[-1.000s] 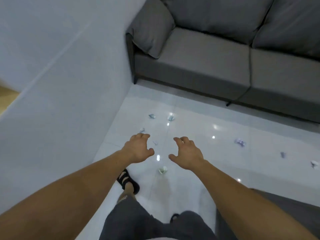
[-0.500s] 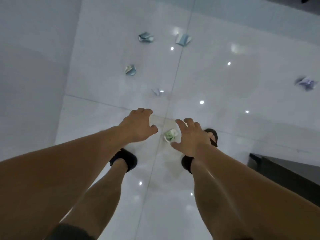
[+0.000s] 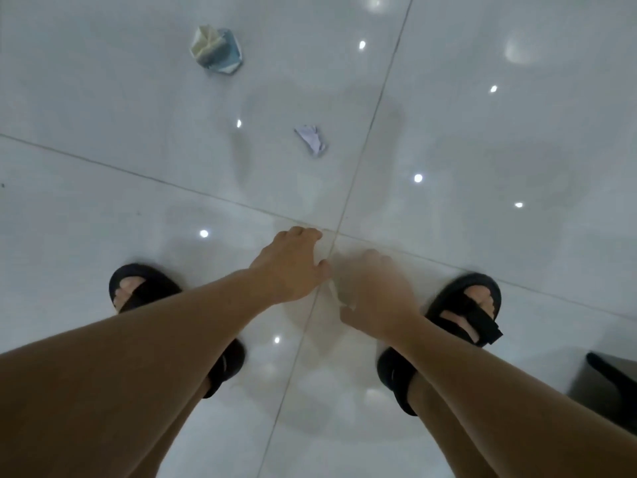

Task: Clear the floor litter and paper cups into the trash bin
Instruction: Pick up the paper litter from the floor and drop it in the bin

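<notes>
Person bends low over the glossy white tiled floor [image 3: 103, 201], both bare arms reaching down between the feet. Left hand [image 3: 293, 267] hovers just above the tile where the grout lines cross. Its fingers are bent loosely downward, its thumb sticks out toward the other hand, and nothing shows in it. Right hand [image 3: 375, 294] is just beside it, heavily motion-blurred, knuckles up. Cannot tell if its fingers are closed or what they hold. A thin pale sliver of paper litter [image 3: 333, 290] shows at the thumb-side edge of the right hand, in the gap between the two hands. Most of it is hidden, and contact with the hand is unclear.

Further out on the floor, well apart from the hands, lies a crumpled cream-and-blue paper piece [image 3: 215, 50], up and to the left. A smaller crumpled white paper scrap [image 3: 312, 139] sits between that piece and the hands, just left of the long grout line.

Feet wear black open-toe strap sandals: the left sandal [image 3: 144, 288] is partly under the left forearm, the right sandal [image 3: 465, 305] is beside the right wrist. The dark grey edge of some object [image 3: 606, 384] cuts in at the lower right corner, too cropped to identify. Bright spots of light reflect off the tiles.
</notes>
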The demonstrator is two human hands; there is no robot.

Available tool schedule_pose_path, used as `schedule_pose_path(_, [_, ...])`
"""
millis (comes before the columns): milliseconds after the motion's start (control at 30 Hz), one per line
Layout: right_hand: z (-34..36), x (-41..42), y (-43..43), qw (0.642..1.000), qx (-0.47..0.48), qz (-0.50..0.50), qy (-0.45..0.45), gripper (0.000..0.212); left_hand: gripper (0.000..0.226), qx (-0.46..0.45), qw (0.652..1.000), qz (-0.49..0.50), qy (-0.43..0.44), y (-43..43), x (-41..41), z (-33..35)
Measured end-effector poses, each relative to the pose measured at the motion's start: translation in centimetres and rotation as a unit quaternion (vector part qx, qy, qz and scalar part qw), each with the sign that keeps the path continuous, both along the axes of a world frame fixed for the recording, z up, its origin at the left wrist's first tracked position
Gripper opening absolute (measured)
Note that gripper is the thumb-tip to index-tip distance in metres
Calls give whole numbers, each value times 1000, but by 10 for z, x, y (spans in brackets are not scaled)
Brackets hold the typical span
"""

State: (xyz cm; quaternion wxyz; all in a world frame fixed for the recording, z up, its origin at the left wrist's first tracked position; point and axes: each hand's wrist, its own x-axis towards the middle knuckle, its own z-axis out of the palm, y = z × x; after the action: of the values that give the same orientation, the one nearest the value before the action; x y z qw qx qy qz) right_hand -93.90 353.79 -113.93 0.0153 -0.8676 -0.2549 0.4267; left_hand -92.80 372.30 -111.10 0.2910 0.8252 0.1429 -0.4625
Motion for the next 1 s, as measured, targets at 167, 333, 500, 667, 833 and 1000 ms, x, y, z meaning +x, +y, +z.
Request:
schedule_pose_path(167, [50, 44, 25, 980, 162, -93, -69, 81, 54, -98, 983, 155, 13, 8, 18, 38])
schedule_pose_path(333, [93, 89, 73, 957, 263, -83, -84, 86, 20, -104, 972, 204, -57, 44, 50, 79])
schedule_pose_path(500, [61, 136, 110, 988, 111, -16, -103, 87, 27, -1, 972, 204, -113, 108, 55, 66])
schedule_pose_path(667, [0, 154, 145, 994, 10, -36, -100, 53, 28, 59, 954, 261, -134, 156, 26, 21])
schedule_pose_path(833, [-9, 148, 158, 996, 37, -60, -61, 21, 29, 43, 951, 280, -121, 174, 0, 12])
schedule_pose_path(1000, [34, 171, 214, 968, 197, -129, -89, 13, 35, 9, 949, 286, -129, 185, -7, 35])
